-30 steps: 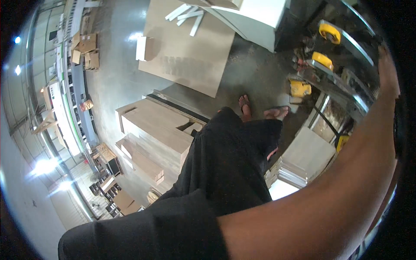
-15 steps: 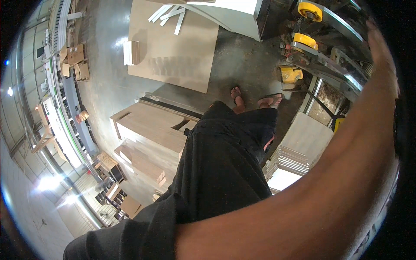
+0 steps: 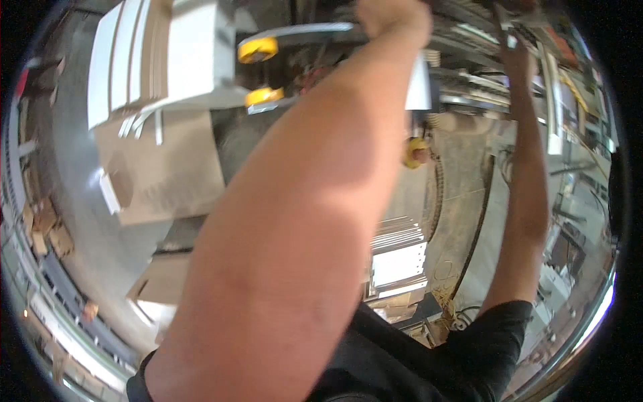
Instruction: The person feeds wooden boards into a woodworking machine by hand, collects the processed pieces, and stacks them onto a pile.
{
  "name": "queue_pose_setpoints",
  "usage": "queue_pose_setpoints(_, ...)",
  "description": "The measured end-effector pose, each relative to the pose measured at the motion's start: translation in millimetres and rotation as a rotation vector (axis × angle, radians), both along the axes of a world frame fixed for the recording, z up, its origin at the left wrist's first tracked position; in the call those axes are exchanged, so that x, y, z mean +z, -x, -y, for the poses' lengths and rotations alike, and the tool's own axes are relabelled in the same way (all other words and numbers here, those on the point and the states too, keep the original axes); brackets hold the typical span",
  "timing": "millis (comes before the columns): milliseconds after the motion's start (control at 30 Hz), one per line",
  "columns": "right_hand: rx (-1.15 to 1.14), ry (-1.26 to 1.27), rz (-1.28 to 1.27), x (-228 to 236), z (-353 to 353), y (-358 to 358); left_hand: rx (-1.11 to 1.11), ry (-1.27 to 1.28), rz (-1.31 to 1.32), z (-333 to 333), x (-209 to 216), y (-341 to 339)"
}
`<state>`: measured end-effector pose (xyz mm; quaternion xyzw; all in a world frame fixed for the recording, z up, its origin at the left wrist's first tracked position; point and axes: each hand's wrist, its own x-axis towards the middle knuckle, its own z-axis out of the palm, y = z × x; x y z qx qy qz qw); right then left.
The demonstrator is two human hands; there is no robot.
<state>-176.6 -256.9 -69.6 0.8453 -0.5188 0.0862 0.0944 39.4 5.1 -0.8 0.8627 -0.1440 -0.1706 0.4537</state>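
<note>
My left arm stretches up across the middle, and my left hand (image 3: 394, 15) is partly cut off by the top edge. Its fingers do not show, so what it touches is hidden. Farther right, my right arm reaches up to my right hand (image 3: 517, 59), which is small and blurred beside the metal rails (image 3: 477, 84) of a machine. Whether it grips anything is unclear. Between the arms, a yellow round fitting (image 3: 416, 153) sits below the rails. A white panel edge (image 3: 418, 84) shows just beneath my left hand.
White-faced boards (image 3: 127, 63) stand upright at the upper left, near two yellow rollers (image 3: 258, 49) on metal bars. A brown sheet (image 3: 157, 174) lies on the floor with white strips on it. Between my arms is a stack of white panels (image 3: 398, 264), with cables nearby.
The view has swung right, so the brown sheet and yellow rollers now appear farther left. My left hand shows nearer the top centre, and my right arm has come into view.
</note>
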Motion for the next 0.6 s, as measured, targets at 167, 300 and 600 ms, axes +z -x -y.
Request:
queue_pose_setpoints(167, -0.081, -0.043, 0.065, 61.0, -38.7, 32.5, -0.140, 0.009, 0.071, 10.8, -2.1, 27.4)
queue_pose_setpoints(300, -0.032, 0.060, 0.105, 56.9, -41.1, 43.5, -0.210, -0.024, -0.048, 11.7, 6.4, 33.1)
queue_pose_setpoints(600, 0.004, -0.005, 0.237, 60.5, -53.5, 27.0, -0.166, -0.113, 0.070, 11.5, 14.6, 30.6)
